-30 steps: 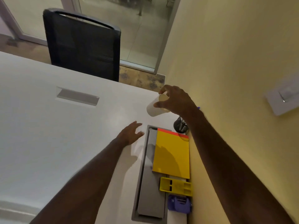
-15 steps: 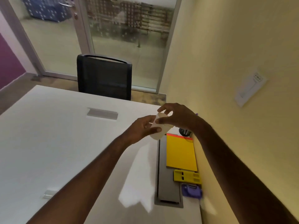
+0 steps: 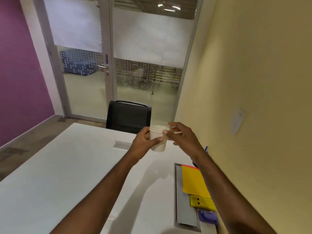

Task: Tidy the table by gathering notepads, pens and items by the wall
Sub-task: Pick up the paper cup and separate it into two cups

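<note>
A white paper cup (image 3: 157, 140) is held upright in the air above the white table (image 3: 67, 174). My left hand (image 3: 143, 143) grips its side, thumb across the front. My right hand (image 3: 183, 137) is just right of the cup with fingers spread and only its thumb tip at the rim. By the yellow wall (image 3: 253, 98) lie a yellow notepad (image 3: 194, 179) with a red top edge, a yellow block-shaped item (image 3: 202, 202) and a purple item (image 3: 207, 216). A blue pen tip (image 3: 206, 148) shows behind my right forearm, which hides most of a dark holder (image 3: 195, 163).
A grey cable hatch (image 3: 184, 200) runs along the table beside the notepad, and a smaller grey flap (image 3: 120, 144) sits farther out. A black chair (image 3: 129, 116) stands at the table's far end before glass doors (image 3: 108, 73).
The cup has passed from my right hand's grip to my left hand and now stands upright. My right fingers have spread off it. The view has tilted up toward the doors.
</note>
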